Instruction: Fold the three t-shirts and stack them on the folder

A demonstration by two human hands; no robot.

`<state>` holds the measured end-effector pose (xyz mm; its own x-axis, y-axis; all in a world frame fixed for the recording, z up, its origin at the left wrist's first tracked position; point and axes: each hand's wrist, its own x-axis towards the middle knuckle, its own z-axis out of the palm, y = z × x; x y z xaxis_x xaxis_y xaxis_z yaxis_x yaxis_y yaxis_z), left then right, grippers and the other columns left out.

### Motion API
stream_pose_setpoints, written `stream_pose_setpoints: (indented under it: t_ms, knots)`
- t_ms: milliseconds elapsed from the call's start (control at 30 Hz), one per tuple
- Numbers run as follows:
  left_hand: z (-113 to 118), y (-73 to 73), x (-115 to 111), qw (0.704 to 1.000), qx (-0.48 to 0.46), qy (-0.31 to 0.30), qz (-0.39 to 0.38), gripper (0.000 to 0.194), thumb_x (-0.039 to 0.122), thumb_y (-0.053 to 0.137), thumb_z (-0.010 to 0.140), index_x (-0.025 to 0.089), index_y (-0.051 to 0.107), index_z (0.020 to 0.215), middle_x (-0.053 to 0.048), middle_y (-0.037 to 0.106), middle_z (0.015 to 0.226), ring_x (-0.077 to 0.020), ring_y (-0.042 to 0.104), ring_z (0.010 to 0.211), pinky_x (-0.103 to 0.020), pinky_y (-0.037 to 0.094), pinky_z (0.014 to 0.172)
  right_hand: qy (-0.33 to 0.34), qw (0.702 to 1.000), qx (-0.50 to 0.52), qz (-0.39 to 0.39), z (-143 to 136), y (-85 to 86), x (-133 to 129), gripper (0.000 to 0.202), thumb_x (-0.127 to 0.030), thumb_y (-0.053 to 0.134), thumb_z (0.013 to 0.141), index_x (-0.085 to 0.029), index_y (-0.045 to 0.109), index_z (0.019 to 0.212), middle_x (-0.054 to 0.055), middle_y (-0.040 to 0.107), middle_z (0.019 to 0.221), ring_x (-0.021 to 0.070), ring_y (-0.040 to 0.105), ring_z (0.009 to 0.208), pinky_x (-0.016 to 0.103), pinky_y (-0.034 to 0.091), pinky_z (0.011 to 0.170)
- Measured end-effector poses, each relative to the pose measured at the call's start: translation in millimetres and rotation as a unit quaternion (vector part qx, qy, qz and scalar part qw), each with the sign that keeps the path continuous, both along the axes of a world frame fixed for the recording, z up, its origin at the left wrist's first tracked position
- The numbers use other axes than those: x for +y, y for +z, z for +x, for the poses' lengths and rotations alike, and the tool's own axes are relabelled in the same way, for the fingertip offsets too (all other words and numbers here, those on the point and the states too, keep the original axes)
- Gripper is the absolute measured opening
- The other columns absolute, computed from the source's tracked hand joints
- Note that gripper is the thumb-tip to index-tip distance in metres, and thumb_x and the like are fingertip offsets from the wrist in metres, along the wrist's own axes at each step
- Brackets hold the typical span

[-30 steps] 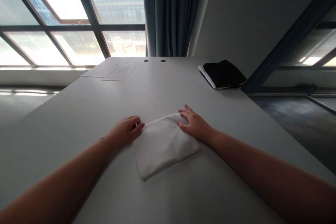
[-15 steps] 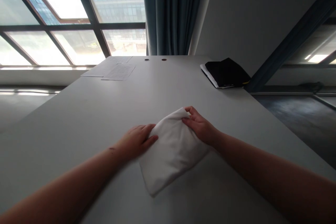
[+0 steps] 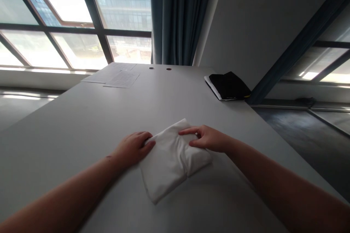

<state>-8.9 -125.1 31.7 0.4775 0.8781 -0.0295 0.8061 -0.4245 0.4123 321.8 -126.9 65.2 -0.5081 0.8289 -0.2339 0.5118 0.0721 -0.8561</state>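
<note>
A folded white cloth (image 3: 166,164) is held tilted over the white table, one corner pointing down toward me and creases running through its middle. My left hand (image 3: 135,147) grips its left edge, thumb on top and fingers behind it. On the upper right part of the cloth lies my right hand (image 3: 209,138), its index finger stretched across the surface and its thumb apart, pressing near a crease. The other fingers of my right hand are mostly hidden.
The white table (image 3: 90,116) stretches away toward a window and a blue curtain (image 3: 179,18). Printed papers (image 3: 121,79) lie at its far left. A black folder (image 3: 228,85) with white sheets rests near the far right edge. Two round holes are at the far end.
My right hand has let go of the top corner and moved down onto the cloth, its fingers now spread. A deeper crease shows on the right. The camera view has shifted slightly.
</note>
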Motion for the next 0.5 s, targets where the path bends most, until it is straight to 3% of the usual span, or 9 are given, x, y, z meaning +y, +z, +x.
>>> stream_pose_setpoints:
  t_ms: [133, 267, 400, 467, 500]
  knots:
    - [-4, 1.7, 5, 0.999, -0.021, 0.031, 0.004, 0.04, 0.053, 0.043, 0.1, 0.025, 0.071, 0.106, -0.006, 0.075, 0.105, -0.0244, 0.068, 0.093, -0.036, 0.05, 0.084, 0.052, 0.987, -0.094, 0.115, 14, 51.9, 20, 0.054, -0.036, 0.071, 0.085, -0.026, 0.073, 0.138, 0.004, 0.062, 0.142, 0.0254, 0.065, 0.113, 0.032, 0.052, 0.099]
    - [-7, 1.5, 8, 0.999, -0.01, 0.04, -0.001, 0.035, 0.048, 0.044, 0.1, 0.026, 0.07, 0.107, -0.005, 0.074, 0.103, -0.0237, 0.069, 0.092, -0.035, 0.05, 0.083, 0.083, 0.965, -0.179, 0.174, 30, 109.9, 61, 0.051, -0.034, 0.074, 0.081, -0.029, 0.077, 0.132, 0.003, 0.067, 0.132, 0.0243, 0.068, 0.101, 0.033, 0.054, 0.094]
    - [-8, -2.7, 10, 0.999, -0.012, 0.033, 0.009, 0.032, 0.047, 0.046, 0.099, 0.026, 0.068, 0.109, -0.005, 0.073, 0.1, -0.023, 0.069, 0.089, -0.034, 0.049, 0.082, 0.033, 0.944, -0.226, 0.237, 45, 152.3, 111, 0.052, -0.026, 0.081, 0.078, -0.027, 0.078, 0.13, 0.003, 0.072, 0.119, 0.0215, 0.069, 0.093, 0.032, 0.055, 0.091]
    - [-8, -5.2, 11, 0.999, -0.016, 0.029, 0.012, 0.032, 0.046, 0.047, 0.098, 0.025, 0.068, 0.109, -0.005, 0.073, 0.1, -0.0226, 0.068, 0.088, -0.034, 0.049, 0.081, -0.037, 0.946, -0.195, 0.258, 55, 166.7, 135, 0.045, -0.028, 0.073, 0.088, -0.016, 0.076, 0.131, 0.006, 0.071, 0.12, 0.0176, 0.069, 0.093, 0.028, 0.051, 0.091]
    - [-8, -6.0, 12, 0.999, -0.016, 0.027, 0.013, 0.032, 0.046, 0.047, 0.098, 0.025, 0.068, 0.109, -0.005, 0.073, 0.101, -0.0224, 0.068, 0.087, -0.033, 0.049, 0.081, -0.08, 0.946, -0.167, 0.266, 62, 171.5, 147, 0.045, -0.028, 0.059, 0.096, -0.008, 0.073, 0.134, 0.008, 0.069, 0.123, 0.0153, 0.068, 0.094, 0.028, 0.048, 0.09]
